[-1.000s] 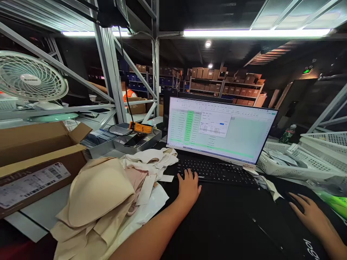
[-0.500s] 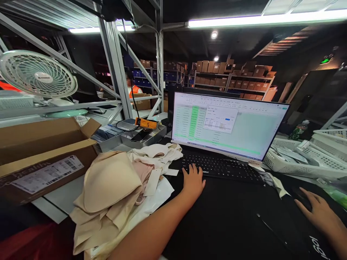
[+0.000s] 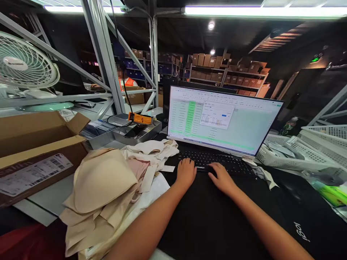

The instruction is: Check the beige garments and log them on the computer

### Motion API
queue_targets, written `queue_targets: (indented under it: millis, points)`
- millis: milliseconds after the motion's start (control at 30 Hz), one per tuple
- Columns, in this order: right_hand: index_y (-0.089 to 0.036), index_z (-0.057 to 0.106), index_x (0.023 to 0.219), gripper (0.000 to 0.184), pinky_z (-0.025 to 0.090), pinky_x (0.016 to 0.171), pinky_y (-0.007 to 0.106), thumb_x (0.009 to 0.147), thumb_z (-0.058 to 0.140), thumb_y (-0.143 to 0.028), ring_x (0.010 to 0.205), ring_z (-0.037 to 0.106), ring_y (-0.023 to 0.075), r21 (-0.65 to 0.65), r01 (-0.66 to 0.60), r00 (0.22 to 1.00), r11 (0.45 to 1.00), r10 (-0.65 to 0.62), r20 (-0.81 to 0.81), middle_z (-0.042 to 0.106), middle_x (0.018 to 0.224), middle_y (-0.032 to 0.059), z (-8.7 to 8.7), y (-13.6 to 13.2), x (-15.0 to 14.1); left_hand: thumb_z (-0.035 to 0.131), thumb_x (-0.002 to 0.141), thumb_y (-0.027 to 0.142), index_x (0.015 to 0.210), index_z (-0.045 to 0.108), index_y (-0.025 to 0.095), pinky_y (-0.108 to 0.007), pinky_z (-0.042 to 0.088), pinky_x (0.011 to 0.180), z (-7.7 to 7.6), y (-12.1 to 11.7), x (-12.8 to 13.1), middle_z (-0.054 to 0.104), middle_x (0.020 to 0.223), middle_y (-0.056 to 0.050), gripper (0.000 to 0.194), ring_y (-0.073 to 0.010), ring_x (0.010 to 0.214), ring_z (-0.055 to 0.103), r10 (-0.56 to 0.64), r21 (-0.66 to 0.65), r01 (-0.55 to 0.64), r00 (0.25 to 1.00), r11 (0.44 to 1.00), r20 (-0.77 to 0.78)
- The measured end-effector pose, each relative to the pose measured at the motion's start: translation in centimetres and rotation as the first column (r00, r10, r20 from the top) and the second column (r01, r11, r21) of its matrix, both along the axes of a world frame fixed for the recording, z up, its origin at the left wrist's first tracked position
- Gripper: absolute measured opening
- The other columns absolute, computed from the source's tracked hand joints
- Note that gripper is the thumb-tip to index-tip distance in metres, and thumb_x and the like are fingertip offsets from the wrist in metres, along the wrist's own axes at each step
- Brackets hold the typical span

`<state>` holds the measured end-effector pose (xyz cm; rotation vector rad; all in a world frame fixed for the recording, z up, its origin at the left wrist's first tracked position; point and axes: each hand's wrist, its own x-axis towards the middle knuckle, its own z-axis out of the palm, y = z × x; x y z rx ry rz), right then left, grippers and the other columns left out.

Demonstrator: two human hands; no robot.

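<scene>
Keyboard (image 3: 208,157): black, long and low, pale key legends, white lettering on the front edge; small print unreadable. It lies on a black mat (image 3: 206,224), its right end nearer the person. Left hand (image 3: 187,171): fingers slightly spread and bent, tips over the keyboard's front-left part; the keyboard runs from its 12 to its 3 o'clock. Right hand (image 3: 221,176): fingers bent, thumb held apart, tips at the front edge; keys from its 10 to 2 o'clock. Cannot tell whether either presses a key. Monitor (image 3: 244,128) lit, beyond the keyboard at 12 o'clock. Beige garment (image 3: 105,180) at the left hand's 9 o'clock.
</scene>
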<state>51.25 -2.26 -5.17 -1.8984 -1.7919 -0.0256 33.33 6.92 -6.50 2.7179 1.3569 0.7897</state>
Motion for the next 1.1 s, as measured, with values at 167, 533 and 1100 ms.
queue_targets:
  millis: [167, 533, 1100]
  points:
    - [-0.018, 0.065, 0.115, 0.033, 0.044, 0.107, 0.048, 0.093, 0.044, -0.031, 0.123, 0.053, 0.0265, 0.062, 0.154, 0.988, 0.986, -0.154, 0.004, 0.060, 0.128, 0.0136, -0.8, 4.7, -0.8, 0.055, 0.094, 0.023, 0.108, 0.064, 0.016, -0.043, 0.047, 0.100, -0.2, 0.5, -0.3, 0.063, 0.115, -0.013, 0.018, -0.0281, 0.113, 0.057, 0.025, -0.012, -0.024, 0.999, 1.000, 0.042]
    - [-0.017, 0.061, 0.122, 0.039, 0.040, 0.109, 0.049, 0.092, 0.038, -0.027, 0.122, 0.052, 0.0251, 0.161, 0.235, 0.971, 0.959, -0.223, -0.089, 0.062, 0.126, 0.0132, -2.5, 4.8, 1.3, 0.056, 0.092, 0.026, 0.115, 0.060, 0.015, -0.046, 0.040, 0.110, -0.4, 0.6, -0.2, 0.060, 0.122, -0.014, 0.025, -0.0297, 0.120, 0.054, 0.091, -0.041, -0.087, 0.992, 0.995, 0.089]
    - [-0.015, 0.060, 0.124, 0.041, 0.037, 0.112, 0.049, 0.093, 0.035, -0.025, 0.126, 0.047, 0.0263, 0.139, 0.218, 0.975, 0.966, -0.211, -0.064, 0.066, 0.116, 0.0125, -2.1, 5.0, 2.4, 0.060, 0.089, 0.021, 0.135, 0.042, 0.014, -0.059, 0.026, 0.122, -1.3, 1.0, -0.2, 0.051, 0.136, -0.019, 0.050, -0.0320, 0.136, 0.047, 0.117, -0.125, -0.082, 0.944, 0.989, 0.310]
